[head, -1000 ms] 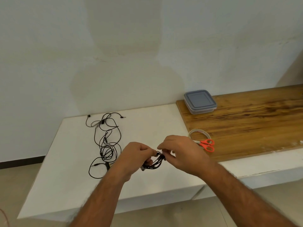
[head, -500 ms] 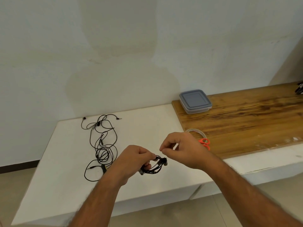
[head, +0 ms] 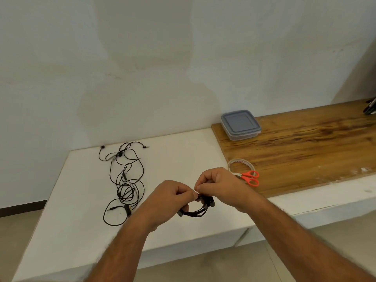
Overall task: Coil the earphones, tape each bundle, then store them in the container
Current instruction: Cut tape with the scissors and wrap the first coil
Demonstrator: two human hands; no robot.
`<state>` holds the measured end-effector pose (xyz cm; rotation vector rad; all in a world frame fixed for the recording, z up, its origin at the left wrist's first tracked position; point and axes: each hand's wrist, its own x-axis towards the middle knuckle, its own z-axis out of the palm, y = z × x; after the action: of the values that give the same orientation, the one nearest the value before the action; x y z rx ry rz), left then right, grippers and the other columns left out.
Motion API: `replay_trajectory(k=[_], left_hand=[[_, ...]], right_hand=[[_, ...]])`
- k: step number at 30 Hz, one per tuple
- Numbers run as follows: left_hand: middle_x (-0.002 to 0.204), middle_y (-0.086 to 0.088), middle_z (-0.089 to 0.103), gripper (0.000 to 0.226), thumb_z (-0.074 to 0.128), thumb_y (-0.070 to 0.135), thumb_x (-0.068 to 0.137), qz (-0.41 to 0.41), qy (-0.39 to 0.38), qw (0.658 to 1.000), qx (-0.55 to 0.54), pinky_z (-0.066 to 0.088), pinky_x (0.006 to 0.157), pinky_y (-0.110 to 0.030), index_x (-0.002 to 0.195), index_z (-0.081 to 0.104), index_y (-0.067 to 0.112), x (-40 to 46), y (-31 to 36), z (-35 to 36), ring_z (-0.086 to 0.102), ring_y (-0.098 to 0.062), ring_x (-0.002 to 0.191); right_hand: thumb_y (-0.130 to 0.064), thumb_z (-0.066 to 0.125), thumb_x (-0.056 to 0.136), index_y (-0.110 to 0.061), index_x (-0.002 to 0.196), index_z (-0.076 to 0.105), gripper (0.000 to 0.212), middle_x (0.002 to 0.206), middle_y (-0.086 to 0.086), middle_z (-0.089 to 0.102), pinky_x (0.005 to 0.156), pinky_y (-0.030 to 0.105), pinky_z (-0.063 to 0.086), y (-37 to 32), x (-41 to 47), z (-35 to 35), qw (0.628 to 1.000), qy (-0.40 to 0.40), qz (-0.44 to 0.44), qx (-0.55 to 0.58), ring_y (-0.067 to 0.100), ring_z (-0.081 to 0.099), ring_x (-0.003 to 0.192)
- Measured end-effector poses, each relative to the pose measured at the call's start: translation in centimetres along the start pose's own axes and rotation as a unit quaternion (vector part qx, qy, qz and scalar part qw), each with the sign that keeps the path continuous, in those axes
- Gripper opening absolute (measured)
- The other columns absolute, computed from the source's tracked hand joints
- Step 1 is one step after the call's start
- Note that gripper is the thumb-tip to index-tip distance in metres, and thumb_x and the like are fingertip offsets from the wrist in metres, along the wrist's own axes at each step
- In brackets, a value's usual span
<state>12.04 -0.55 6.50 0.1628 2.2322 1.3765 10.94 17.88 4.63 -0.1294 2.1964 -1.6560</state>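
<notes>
A small coiled bundle of black earphones [head: 197, 211] hangs between both hands above the white table's front. My left hand [head: 171, 198] grips its left side. My right hand [head: 220, 185] pinches the top of the bundle with thumb and forefinger; a small pale piece, maybe tape, shows at the fingertips. A loose tangle of black earphones [head: 126, 184] lies on the white table to the left. The lidded clear container [head: 240, 124] stands on the wooden board at the back. A clear tape roll [head: 240, 162] lies by the board's near left corner.
Orange-handled scissors [head: 249, 177] lie beside the tape roll, just right of my right hand. The white table [head: 81, 220] meets the wooden board [head: 305, 151] on the right. A wall stands close behind. A dark object [head: 370, 107] sits at the far right edge.
My right hand came back to the bundle and now pinches its top next to the left thumb. Half a second ago it was slightly apart from the bundle.
</notes>
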Motion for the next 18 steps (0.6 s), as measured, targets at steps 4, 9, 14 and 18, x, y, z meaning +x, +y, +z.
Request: replay_trajectory(k=[4, 9, 14, 18], left_hand=[[0.063, 0.0, 0.062, 0.021, 0.062, 0.032, 0.092, 0.027, 0.027, 0.999, 0.033, 0.055, 0.071, -0.037, 0.079, 0.077, 0.025, 0.0, -0.1, 0.1, 0.056, -0.009, 0.062], [0.06, 0.011, 0.06, 0.011, 0.068, 0.034, 0.087, 0.073, 0.079, 0.99, 0.086, 0.04, 0.06, -0.022, 0.08, 0.077, 0.034, -0.1, 0.1, 0.6, 0.047, -0.003, 0.056], [0.076, 0.011, 0.058, 0.018, 0.059, 0.038, 0.093, 0.175, 0.137, 0.937, 0.269, 0.036, 0.065, -0.015, 0.1, 0.074, 0.033, 0.2, 0.4, 0.9, 0.054, -0.007, 0.075], [0.067, 0.011, 0.056, 0.028, 0.055, 0.046, 0.091, 0.267, 0.161, 0.896, 0.315, 0.036, 0.073, -0.021, 0.088, 0.075, 0.027, 0.6, -0.1, 1.2, 0.047, -0.007, 0.068]], right_hand=[[-0.001, 0.059, 0.085, 0.002, 0.084, 0.067, 0.009, 0.068, 0.013, 0.069, 0.055, 0.027, 0.048, 0.2, 0.3, 0.2, 1.0, 0.016, -0.001, 0.01, 0.022, 0.059, 0.061], [-0.002, 0.062, 0.086, 0.003, 0.085, 0.069, 0.009, 0.066, 0.013, 0.066, 0.058, 0.029, 0.049, 0.2, 0.4, 0.0, 0.999, 0.034, 0.01, 0.039, 0.024, 0.058, 0.06], [-0.003, 0.064, 0.086, 0.006, 0.086, 0.07, 0.011, 0.066, 0.012, 0.066, 0.063, 0.03, 0.052, 0.0, 0.5, -0.5, 0.994, 0.012, 0.065, 0.086, 0.017, 0.061, 0.054], [-0.002, 0.063, 0.086, 0.002, 0.081, 0.072, 0.011, 0.066, 0.014, 0.064, 0.06, 0.03, 0.053, -0.5, 0.4, -1.2, 0.986, -0.031, 0.111, 0.123, 0.021, 0.06, 0.057]])
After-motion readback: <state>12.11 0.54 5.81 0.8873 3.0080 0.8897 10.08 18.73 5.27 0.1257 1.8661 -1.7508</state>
